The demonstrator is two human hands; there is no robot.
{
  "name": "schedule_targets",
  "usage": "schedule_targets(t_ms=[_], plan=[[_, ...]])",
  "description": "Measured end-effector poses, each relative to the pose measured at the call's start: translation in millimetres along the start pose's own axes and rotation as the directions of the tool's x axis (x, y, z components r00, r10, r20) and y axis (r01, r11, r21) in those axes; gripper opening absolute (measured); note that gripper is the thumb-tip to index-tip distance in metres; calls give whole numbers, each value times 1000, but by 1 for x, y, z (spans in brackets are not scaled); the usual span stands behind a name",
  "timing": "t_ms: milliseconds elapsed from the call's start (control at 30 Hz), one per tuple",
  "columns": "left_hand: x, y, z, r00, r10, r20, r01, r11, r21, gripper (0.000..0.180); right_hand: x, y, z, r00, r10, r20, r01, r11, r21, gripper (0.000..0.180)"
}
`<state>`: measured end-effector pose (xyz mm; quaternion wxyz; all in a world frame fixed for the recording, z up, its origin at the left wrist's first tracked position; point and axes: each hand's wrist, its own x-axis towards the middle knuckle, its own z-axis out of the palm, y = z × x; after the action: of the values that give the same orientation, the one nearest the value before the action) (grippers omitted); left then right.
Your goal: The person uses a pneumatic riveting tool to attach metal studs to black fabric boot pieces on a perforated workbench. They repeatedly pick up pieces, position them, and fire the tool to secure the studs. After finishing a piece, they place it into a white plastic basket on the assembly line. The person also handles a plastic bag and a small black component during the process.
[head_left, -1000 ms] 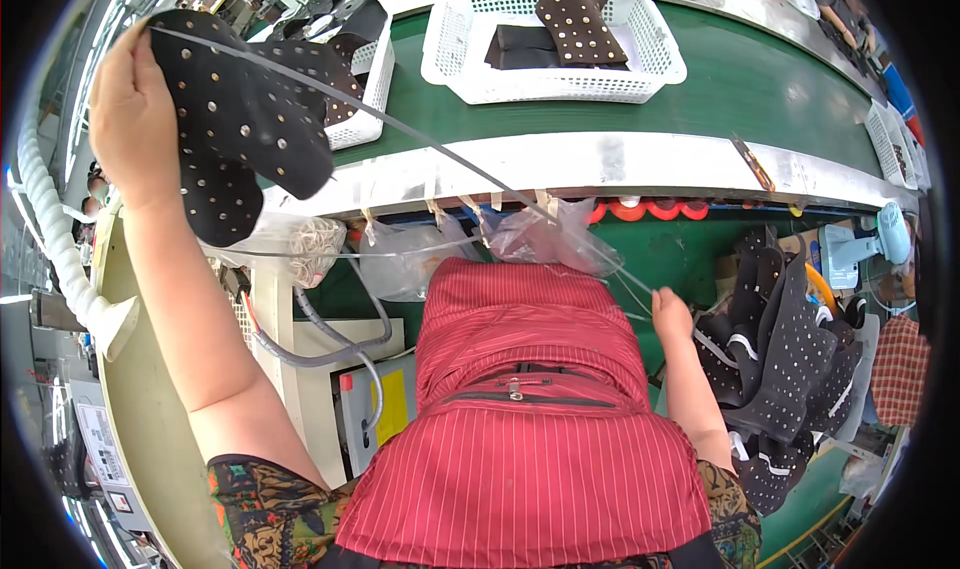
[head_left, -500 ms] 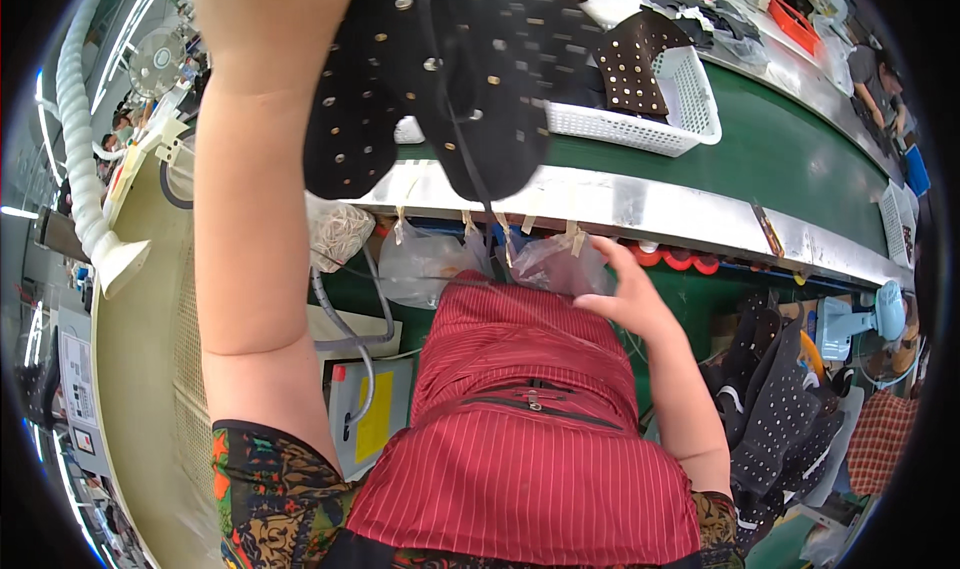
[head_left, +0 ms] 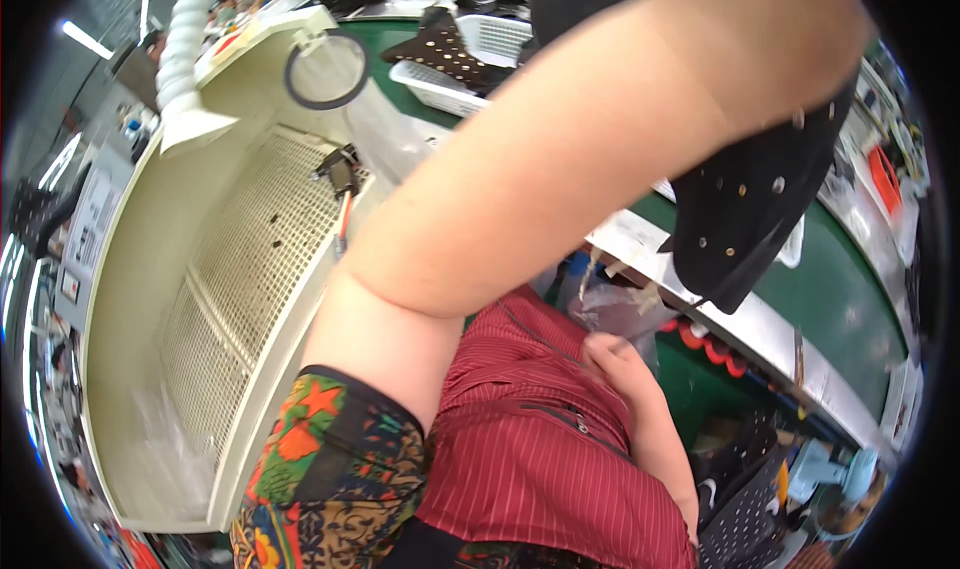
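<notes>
My left arm crosses the view toward the upper right, with my left hand (head_left: 775,44) close up and blurred there, its fingers hidden. From it hangs a black piece with metal studs (head_left: 745,214), over the metal front edge of the green table (head_left: 765,329). My right hand (head_left: 618,362) is low, in front of my red striped apron (head_left: 530,459). Its fingers look curled in, and whatever they may hold cannot be made out. Just beyond it a clear plastic bag (head_left: 625,304) hangs taped to the table edge.
On the left stands a cream mesh-bottomed booth (head_left: 235,299) with a white flexible duct (head_left: 190,59) above. White baskets (head_left: 440,89) hold a brown studded piece (head_left: 450,54). At lower right are a blue fan (head_left: 830,472) and hanging black dotted pieces (head_left: 745,524).
The view has turned left, showing more of the booth. My left hand and the studded piece have swung to the right. My right hand's fingers, spread before, are now curled.
</notes>
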<state>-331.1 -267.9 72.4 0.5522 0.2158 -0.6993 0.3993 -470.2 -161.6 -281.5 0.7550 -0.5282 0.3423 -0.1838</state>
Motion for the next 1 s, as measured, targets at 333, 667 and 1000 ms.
schedule_targets(t_ms=[333, 667, 1000], plan=[[-123, 82, 44, 975, -102, 197, 170, 914, -368, 8, -187, 132, -38, 634, -136, -761, -601, 533, -596, 24], [-131, 107, 52, 875, -286, 390, 458, 750, -478, 8, -231, 115, -29, 549, 191, -814, -166, 979, 118, 39], [-204, 94, 12, 401, -515, 758, 914, 287, -288, 15, -171, -40, -11, 479, -475, -738, -240, 738, -631, 28]])
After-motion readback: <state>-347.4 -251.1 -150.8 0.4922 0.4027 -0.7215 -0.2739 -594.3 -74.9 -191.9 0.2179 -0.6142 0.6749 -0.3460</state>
